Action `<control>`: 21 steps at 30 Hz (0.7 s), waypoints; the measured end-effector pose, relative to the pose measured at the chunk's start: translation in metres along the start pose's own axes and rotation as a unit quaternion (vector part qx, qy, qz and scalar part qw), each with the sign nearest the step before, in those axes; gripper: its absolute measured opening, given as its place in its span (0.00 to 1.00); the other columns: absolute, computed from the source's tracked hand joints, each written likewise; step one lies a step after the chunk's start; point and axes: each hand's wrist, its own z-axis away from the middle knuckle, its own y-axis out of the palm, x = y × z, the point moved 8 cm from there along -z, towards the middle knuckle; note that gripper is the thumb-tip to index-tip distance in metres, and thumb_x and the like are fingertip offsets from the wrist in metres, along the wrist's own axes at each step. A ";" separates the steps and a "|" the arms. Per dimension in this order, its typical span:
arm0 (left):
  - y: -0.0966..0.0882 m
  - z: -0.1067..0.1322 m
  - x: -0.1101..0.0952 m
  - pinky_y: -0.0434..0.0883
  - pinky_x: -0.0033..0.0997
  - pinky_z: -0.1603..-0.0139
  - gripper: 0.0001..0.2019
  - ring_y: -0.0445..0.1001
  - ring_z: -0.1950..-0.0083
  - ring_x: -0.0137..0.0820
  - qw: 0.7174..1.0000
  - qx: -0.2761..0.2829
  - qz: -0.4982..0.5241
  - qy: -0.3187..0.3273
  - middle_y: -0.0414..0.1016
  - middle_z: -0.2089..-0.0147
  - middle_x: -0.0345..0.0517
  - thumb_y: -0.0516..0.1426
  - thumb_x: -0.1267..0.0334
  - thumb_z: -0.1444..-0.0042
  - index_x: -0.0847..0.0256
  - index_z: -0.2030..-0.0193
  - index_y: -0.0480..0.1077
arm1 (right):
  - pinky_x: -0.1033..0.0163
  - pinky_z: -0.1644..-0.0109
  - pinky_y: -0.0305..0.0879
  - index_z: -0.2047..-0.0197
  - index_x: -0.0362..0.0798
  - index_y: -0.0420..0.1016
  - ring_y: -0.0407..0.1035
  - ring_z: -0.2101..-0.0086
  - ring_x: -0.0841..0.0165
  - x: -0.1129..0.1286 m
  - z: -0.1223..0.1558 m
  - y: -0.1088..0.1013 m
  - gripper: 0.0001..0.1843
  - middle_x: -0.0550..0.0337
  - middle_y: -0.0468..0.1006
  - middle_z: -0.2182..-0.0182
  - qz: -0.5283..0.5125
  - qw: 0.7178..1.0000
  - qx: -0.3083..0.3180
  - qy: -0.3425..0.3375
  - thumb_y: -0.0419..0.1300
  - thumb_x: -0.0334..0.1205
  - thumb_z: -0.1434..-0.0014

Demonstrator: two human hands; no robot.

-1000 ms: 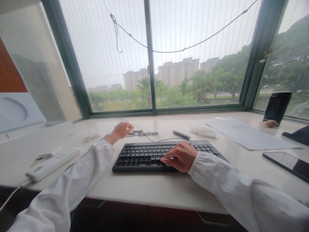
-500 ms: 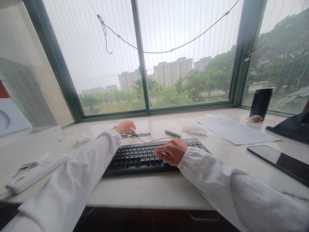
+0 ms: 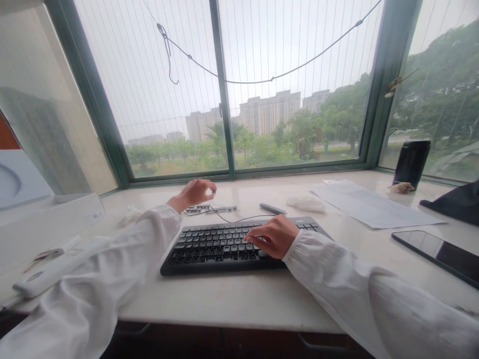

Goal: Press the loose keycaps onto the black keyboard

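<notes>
A black keyboard (image 3: 217,247) lies on the white desk, and several sockets in its front rows show without keycaps. My left hand (image 3: 192,193) is raised beyond its far left corner, thumb and fingers pinched on a small dark keycap (image 3: 213,192). Loose keycaps (image 3: 220,209) lie in rows on the desk just below that hand. My right hand (image 3: 276,236) rests over the right part of the keyboard, its thumb and index finger apart with fingertips at the keys. Nothing shows between them. A thin cable (image 3: 243,218) runs behind the keyboard.
Behind the keyboard lie a grey pen-like tool (image 3: 273,208) and a white crumpled packet (image 3: 306,204). Papers (image 3: 368,204), a phone (image 3: 441,255) and a dark can-like cylinder (image 3: 411,162) are at right. At left are a white power strip (image 3: 56,267), keys (image 3: 48,254) and a white box (image 3: 84,212).
My left hand has lifted from the loose keycaps with one keycap pinched in it. My right hand has stayed at the same part of the keyboard. The view has shifted slightly.
</notes>
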 end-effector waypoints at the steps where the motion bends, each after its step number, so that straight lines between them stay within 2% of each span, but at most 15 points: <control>1: -0.010 0.007 -0.007 0.69 0.32 0.52 0.14 0.76 0.57 0.33 1.000 -0.012 0.002 0.006 0.80 0.52 0.43 0.54 0.57 0.40 0.57 0.53 0.77 | 0.68 0.75 0.51 0.61 0.56 0.84 0.70 0.81 0.73 -0.001 0.000 0.000 0.17 0.66 0.73 0.86 0.001 1.000 0.002 0.002 0.54 0.48 0.35; 4: -0.039 0.033 -0.033 0.71 0.30 0.56 0.13 0.76 0.63 0.29 0.994 -0.079 0.041 0.067 0.80 0.52 0.45 0.56 0.59 0.39 0.59 0.53 0.77 | 0.68 0.74 0.52 0.61 0.56 0.84 0.69 0.82 0.73 -0.002 0.000 0.001 0.18 0.65 0.73 0.86 0.006 1.000 0.007 0.009 0.53 0.48 0.34; 7: -0.052 0.058 -0.053 0.72 0.28 0.56 0.11 0.77 0.62 0.29 0.979 -0.123 0.110 0.120 0.81 0.55 0.46 0.57 0.59 0.39 0.61 0.56 0.78 | 0.68 0.74 0.52 0.60 0.56 0.84 0.67 0.82 0.74 -0.005 0.001 0.002 0.18 0.66 0.72 0.86 0.012 1.000 0.018 0.020 0.52 0.49 0.33; 11: -0.044 0.079 -0.068 0.72 0.25 0.62 0.11 0.76 0.67 0.26 0.962 -0.111 0.180 0.175 0.82 0.58 0.45 0.61 0.60 0.41 0.60 0.54 0.77 | 0.68 0.74 0.53 0.60 0.56 0.84 0.64 0.83 0.75 -0.013 0.003 0.004 0.19 0.65 0.73 0.84 0.024 0.999 0.030 0.038 0.51 0.49 0.32; 15: -0.030 0.090 -0.078 0.71 0.26 0.58 0.08 0.78 0.62 0.27 0.953 -0.052 0.193 0.226 0.81 0.57 0.43 0.60 0.61 0.40 0.59 0.56 0.78 | 0.68 0.75 0.54 0.61 0.54 0.84 0.61 0.85 0.75 -0.026 0.005 0.000 0.21 0.64 0.72 0.85 0.050 0.997 0.019 0.055 0.50 0.51 0.32; 18: -0.030 0.095 -0.080 0.70 0.26 0.57 0.08 0.78 0.61 0.28 0.946 -0.043 0.211 0.241 0.81 0.58 0.43 0.61 0.60 0.41 0.59 0.57 0.78 | 0.68 0.76 0.54 0.61 0.53 0.85 0.61 0.85 0.75 -0.032 0.006 -0.007 0.21 0.65 0.71 0.86 0.083 0.994 -0.005 0.065 0.52 0.50 0.33; 21: -0.033 0.097 -0.084 0.70 0.25 0.60 0.08 0.77 0.63 0.27 0.935 -0.046 0.240 0.258 0.81 0.59 0.44 0.62 0.60 0.42 0.60 0.58 0.78 | 0.69 0.76 0.55 0.61 0.51 0.85 0.60 0.86 0.76 -0.026 0.004 -0.014 0.19 0.66 0.70 0.87 0.112 0.992 -0.032 0.047 0.53 0.48 0.33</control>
